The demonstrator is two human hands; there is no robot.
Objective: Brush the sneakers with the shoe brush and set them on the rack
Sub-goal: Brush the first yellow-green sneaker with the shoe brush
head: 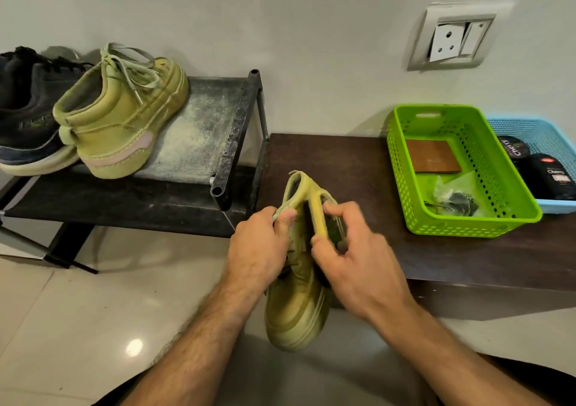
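Olive-green suede sneaker (296, 284) hangs toe-down between both grips: left hand (261, 246) clasps its collar, right hand (352, 253) pinches the tongue; its mate (121, 116) sits up-left on the rack (199, 131).

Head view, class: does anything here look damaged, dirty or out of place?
Yes. The wall socket looks broken: its white inserts sit crooked and loose in the frame. The shoe rack top shelf carries a pale dusty patch beside the olive sneaker.

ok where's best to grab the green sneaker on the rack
Grip the green sneaker by its heel collar, coming from the front: the heel faces you with the opening on top, the toe points at the wall, and a dark shoe crowds its left side.
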